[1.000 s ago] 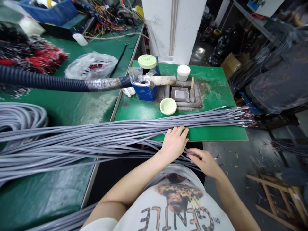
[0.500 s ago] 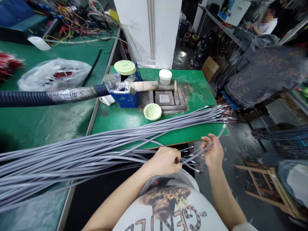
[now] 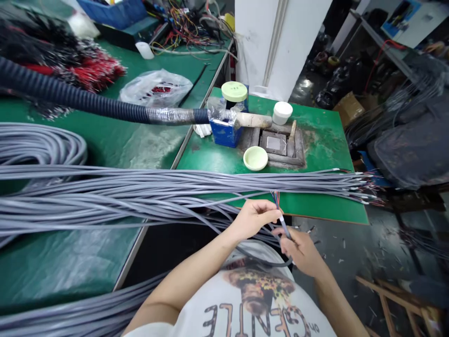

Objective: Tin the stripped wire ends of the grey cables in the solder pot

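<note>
Hand on the left (image 3: 255, 218), ours, pinches the white-banded end of one grey cable (image 3: 285, 229) near its coloured wires (image 3: 276, 199), while our right hand (image 3: 298, 250) curls round that cable just below, at the near edge of the green tabletop (image 3: 324, 203), nearer us than the long cable bundle (image 3: 224, 182).
</note>
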### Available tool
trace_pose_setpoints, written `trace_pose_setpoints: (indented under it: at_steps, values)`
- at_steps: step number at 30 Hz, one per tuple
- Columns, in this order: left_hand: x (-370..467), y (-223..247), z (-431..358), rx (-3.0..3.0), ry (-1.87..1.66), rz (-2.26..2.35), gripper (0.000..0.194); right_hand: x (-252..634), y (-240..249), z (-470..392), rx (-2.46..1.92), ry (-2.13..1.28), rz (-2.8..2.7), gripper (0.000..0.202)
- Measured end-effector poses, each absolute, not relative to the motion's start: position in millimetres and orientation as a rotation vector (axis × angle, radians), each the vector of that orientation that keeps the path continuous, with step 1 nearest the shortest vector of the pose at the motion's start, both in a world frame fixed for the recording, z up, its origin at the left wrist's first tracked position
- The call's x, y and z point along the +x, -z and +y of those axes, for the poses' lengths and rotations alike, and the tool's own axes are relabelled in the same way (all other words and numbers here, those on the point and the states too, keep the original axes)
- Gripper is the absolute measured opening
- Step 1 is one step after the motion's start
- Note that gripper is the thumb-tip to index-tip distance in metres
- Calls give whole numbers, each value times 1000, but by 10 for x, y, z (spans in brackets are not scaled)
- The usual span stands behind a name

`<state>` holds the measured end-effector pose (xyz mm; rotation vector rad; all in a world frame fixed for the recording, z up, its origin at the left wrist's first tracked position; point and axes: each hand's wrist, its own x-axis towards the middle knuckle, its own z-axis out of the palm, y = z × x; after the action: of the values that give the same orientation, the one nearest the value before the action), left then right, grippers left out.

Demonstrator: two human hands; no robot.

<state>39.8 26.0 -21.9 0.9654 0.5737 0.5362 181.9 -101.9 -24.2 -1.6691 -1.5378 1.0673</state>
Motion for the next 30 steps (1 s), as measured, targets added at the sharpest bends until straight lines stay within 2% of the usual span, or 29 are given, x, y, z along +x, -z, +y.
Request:
trace_pose_setpoints:
  at_steps: [5, 13, 22, 26, 30]
  values:
    - [480, 246, 157, 857, -571, 540, 28, 1816, 169, -921, -1700, -867, -1395, 21]
    - [489, 182, 219, 772, -790, 614, 23, 1790, 184, -898, -1558, -1039, -1176, 26]
    - [501, 263, 221, 739, -827, 623, 23, 1794, 250, -866, -1456, -1141, -1096, 28]
    - [519, 325, 238, 665, -738, 575, 24, 1813, 340, -874, -1368, -1199, -1009, 28]
    - [510, 310, 219, 839, -846, 586, 16, 1806, 391, -856, -1291, -1251, -901, 27]
